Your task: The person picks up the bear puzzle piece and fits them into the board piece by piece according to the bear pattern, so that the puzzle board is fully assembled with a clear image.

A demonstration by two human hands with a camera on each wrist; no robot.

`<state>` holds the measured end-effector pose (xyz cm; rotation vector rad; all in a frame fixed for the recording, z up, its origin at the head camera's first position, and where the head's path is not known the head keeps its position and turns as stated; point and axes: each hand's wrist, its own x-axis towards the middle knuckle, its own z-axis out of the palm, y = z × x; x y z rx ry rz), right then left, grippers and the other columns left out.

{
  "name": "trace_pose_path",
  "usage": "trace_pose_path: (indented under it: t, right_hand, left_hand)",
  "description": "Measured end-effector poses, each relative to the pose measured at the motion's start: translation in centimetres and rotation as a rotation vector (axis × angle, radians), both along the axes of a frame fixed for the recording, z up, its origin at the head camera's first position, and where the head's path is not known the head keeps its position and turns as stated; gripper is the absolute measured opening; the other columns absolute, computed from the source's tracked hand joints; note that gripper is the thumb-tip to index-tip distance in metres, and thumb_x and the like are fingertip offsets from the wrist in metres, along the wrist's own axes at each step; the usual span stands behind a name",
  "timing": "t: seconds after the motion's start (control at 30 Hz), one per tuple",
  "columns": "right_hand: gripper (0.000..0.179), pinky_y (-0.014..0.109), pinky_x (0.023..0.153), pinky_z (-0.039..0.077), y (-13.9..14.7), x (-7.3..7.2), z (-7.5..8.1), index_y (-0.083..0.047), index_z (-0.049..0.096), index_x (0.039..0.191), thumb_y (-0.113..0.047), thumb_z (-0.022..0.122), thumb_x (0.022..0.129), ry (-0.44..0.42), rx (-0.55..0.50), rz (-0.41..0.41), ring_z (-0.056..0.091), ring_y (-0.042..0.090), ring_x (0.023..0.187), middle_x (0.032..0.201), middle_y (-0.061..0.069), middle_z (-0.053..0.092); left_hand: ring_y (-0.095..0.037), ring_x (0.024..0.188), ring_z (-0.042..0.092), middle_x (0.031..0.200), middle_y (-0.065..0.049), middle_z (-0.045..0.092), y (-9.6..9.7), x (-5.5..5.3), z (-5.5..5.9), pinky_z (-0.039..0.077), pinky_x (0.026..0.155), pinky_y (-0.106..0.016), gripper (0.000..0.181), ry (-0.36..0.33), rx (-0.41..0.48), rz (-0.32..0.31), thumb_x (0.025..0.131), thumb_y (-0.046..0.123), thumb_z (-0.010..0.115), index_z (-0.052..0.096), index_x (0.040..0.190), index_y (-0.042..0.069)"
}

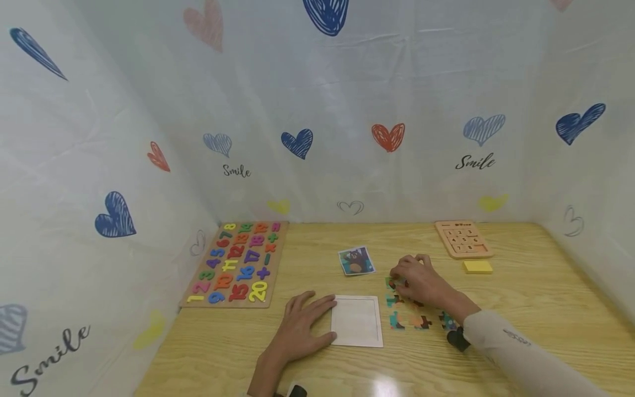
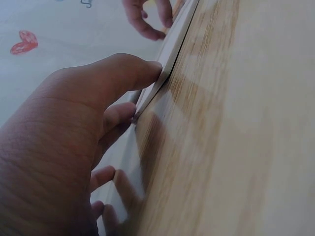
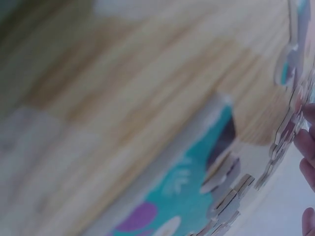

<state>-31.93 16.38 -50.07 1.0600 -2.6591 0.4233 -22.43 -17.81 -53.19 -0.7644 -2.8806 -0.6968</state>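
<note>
A white square puzzle board (image 1: 356, 322) lies flat near the front middle of the table. My left hand (image 1: 303, 329) rests at its left side, thumb at the lower corner and fingers by the upper one; the left wrist view shows the thumb (image 2: 147, 73) touching the board's edge. Several jigsaw pieces (image 1: 397, 320) in teal, orange and brown lie right of the board. Over the farther ones, my right hand (image 1: 421, 282) reaches down with bent fingers, their tips right at the pieces. I cannot tell whether it pinches one. In the right wrist view, a teal piece (image 3: 182, 182) lies close by.
Behind the board is a bear picture card (image 1: 356, 261). A tray of coloured numbers (image 1: 276, 264) stands at the back left. A wooden number slide puzzle (image 1: 463, 240) sits at the back right, with a yellow block (image 1: 478, 267) before it. A heart-printed curtain (image 1: 347, 182) encloses the table.
</note>
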Motion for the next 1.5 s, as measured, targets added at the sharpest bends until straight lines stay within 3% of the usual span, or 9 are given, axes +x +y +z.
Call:
trace_pose_path:
  t: [0.27,0.6,0.93,1.13,1.5]
  right_hand:
    - [0.015,0.058,0.089,0.033,-0.4,0.4,0.2,-0.018,0.073,0.095,-0.018,0.081,0.082,0.060,0.041,-0.017,0.053,0.017,0.093,0.091,-0.007,0.067]
    - [0.016,0.061,0.091,0.032,-0.8,0.9,1.8,-0.020,0.071,0.091,-0.020,0.083,0.081,0.089,0.037,-0.029,0.055,0.021,0.097,0.091,-0.005,0.063]
    - [0.019,0.060,0.092,0.030,-1.5,2.1,3.5,-0.021,0.070,0.094,-0.019,0.084,0.081,0.090,-0.032,0.038,0.055,0.021,0.100,0.095,-0.006,0.064]
    - [0.020,0.062,0.092,0.030,-2.0,2.9,3.8,-0.022,0.069,0.089,-0.016,0.085,0.079,0.109,-0.075,0.073,0.055,0.020,0.100,0.092,-0.007,0.063]
    - [0.022,0.062,0.091,0.034,-2.9,4.0,3.5,-0.019,0.070,0.090,-0.013,0.086,0.076,0.142,-0.064,0.071,0.057,0.022,0.102,0.094,-0.005,0.066]
  left_hand:
    - [-0.031,0.145,0.028,0.153,0.016,0.042,-0.1,0.3,-0.1,0.015,0.114,-0.060,0.066,-0.003,-0.001,-0.002,0.088,0.056,0.061,0.050,0.148,0.030]
    - [-0.033,0.142,0.031,0.151,0.013,0.046,-0.4,0.2,0.1,0.017,0.112,-0.062,0.065,0.017,0.014,-0.007,0.088,0.055,0.062,0.053,0.147,0.028]
    - [-0.031,0.143,0.030,0.152,0.015,0.044,-0.5,-0.1,-0.1,0.017,0.113,-0.061,0.066,0.017,0.000,-0.004,0.089,0.058,0.060,0.051,0.147,0.029]
    - [-0.032,0.142,0.031,0.152,0.015,0.045,-0.5,-0.2,-0.2,0.019,0.112,-0.062,0.065,0.031,0.003,-0.011,0.089,0.058,0.060,0.052,0.147,0.029]
    - [-0.029,0.145,0.027,0.153,0.019,0.041,-0.2,-0.1,0.0,0.015,0.115,-0.059,0.066,-0.009,-0.005,-0.004,0.089,0.059,0.060,0.050,0.148,0.032]
